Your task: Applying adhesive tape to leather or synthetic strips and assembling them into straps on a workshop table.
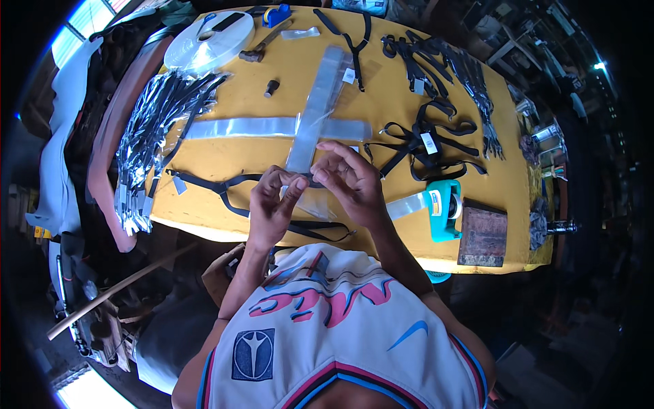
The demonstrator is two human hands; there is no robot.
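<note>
My left hand (271, 203) and my right hand (349, 183) meet over the near middle of the table, with thumbs and fingers pinched close together. A small dark piece shows between their fingertips, too hidden to name. Black elastic straps (228, 187) with metal clips and a tag lie beside and under my left hand, running on to the table's near edge. Just beyond the fingertips are long clear plastic sleeves (319, 102), lying across another set of clear sleeves (238, 127). Some clear film (315, 206) shows below my hands.
On the yellow table (252, 153) lie bundled wrapped straps (160, 129), a large white roll (210, 42), a hammer (264, 42) and a small dark cylinder (272, 88). Tagged black straps (428, 142), a teal tape dispenser (443, 210) and a worn dark board (483, 235) sit at right.
</note>
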